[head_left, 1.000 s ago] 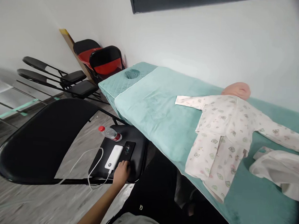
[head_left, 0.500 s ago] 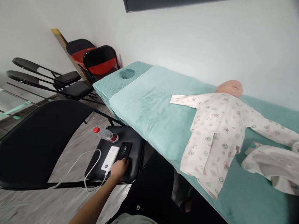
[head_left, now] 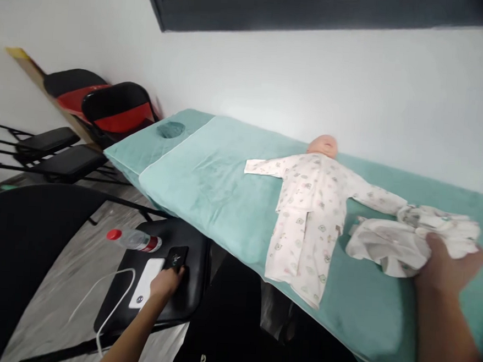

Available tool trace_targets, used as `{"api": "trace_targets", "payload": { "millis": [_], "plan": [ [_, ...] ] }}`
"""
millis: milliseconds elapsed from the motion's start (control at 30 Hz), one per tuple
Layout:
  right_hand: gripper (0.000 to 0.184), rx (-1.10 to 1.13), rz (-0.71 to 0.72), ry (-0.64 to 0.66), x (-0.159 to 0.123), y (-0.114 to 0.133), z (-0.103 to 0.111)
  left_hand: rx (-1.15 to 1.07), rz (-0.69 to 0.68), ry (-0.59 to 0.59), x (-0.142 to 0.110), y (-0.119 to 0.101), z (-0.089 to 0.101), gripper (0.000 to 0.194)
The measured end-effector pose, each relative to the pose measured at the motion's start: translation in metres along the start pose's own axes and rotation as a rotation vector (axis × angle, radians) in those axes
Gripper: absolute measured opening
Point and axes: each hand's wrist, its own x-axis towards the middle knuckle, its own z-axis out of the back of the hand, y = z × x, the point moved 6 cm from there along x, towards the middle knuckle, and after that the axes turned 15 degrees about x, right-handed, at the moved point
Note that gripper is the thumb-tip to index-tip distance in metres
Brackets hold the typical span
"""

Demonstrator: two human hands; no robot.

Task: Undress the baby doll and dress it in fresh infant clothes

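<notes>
Nearest, beside the wearer's black trousers point(head_left: 223, 317), the left hand point(head_left: 165, 283) rests on the black padded chair seat point(head_left: 190, 296), its fingers at the lower end of a black rectangular phone point(head_left: 177, 255); whether they pinch it I cannot tell. A flat white power bank point(head_left: 147, 282) lies just beside the phone, and a clear plastic bottle with a red cap point(head_left: 136, 240) lies on its side behind it. At the other side, the right hand point(head_left: 446, 270), blurred, has thumb and fingers spread at a crumpled white patterned cloth point(head_left: 456, 222); how firmly it grips is unclear. A loose white cloth heap point(head_left: 388, 243) lies against that bunch. Beyond, a white printed fabric baby outfit point(head_left: 304, 224) lies flat, sleeves outspread, on the pale-green velvety massage bed point(head_left: 220, 185), with a peach doll's head point(head_left: 323, 145) at its collar. As things lie, the outfit looks smoothed and arranged, while the white pieces at the right hand are neither straightened nor folded. Farthest back, folded black-and-red chairs point(head_left: 122, 109) stand by the wall.
</notes>
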Motion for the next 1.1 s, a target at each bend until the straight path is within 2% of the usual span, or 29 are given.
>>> {"api": "trace_targets", "payload": {
  "millis": [100,200,267,367,433,500,567,667,733,767,833,967,1033,1100],
  "plan": [
    [0.064,-0.139,-0.114,0.032,0.009,-0.015,0.013,-0.002,-0.037,0.01,0.001,-0.004,0.005,0.064],
    [0.062,-0.159,-0.153,0.039,0.004,-0.009,0.012,-0.021,-0.049,0.001,0.0,-0.005,0.009,0.06],
    [0.056,-0.107,-0.199,0.132,-0.001,0.004,0.004,-0.038,-0.061,-0.009,-0.001,-0.004,0.011,0.056],
    [0.056,-0.093,-0.367,0.374,-0.007,0.023,-0.001,-0.023,-0.131,-0.042,-0.005,-0.004,0.014,0.046],
    [0.064,-0.184,-0.492,0.437,-0.006,0.034,0.012,0.028,-0.213,-0.103,-0.009,-0.008,0.019,0.041],
    [0.064,-0.282,-0.583,0.412,0.004,0.046,0.034,0.088,-0.285,-0.195,-0.015,-0.015,0.027,0.044],
    [0.059,-0.325,-0.622,0.361,0.023,0.058,0.057,0.092,-0.303,-0.278,-0.021,-0.024,0.037,0.043],
    [0.061,-0.35,-0.604,0.265,0.051,0.075,0.084,-0.024,-0.249,-0.327,-0.032,-0.043,0.056,0.036],
    [0.066,-0.415,-0.577,0.213,0.059,0.077,0.095,-0.145,-0.264,-0.417,-0.046,-0.064,0.076,0.038],
    [0.067,-0.475,-0.569,0.228,0.056,0.074,0.097,-0.222,-0.299,-0.494,-0.056,-0.077,0.09,0.039],
    [0.066,-0.645,-0.532,0.359,0.045,0.062,0.093,-0.389,-0.395,-0.662,-0.081,-0.102,0.121,0.045],
    [0.069,-0.965,-0.389,0.731,0.025,0.039,0.075,-0.644,-0.659,-0.91,-0.132,-0.146,0.186,0.047],
    [0.076,-1.036,-0.341,0.796,0.032,0.043,0.066,-0.71,-0.756,-0.986,-0.147,-0.165,0.218,0.045],
    [0.078,-1.051,-0.261,0.779,0.043,0.06,0.05,-0.749,-0.864,-1.001,-0.154,-0.189,0.251,0.042]
  ]
}}
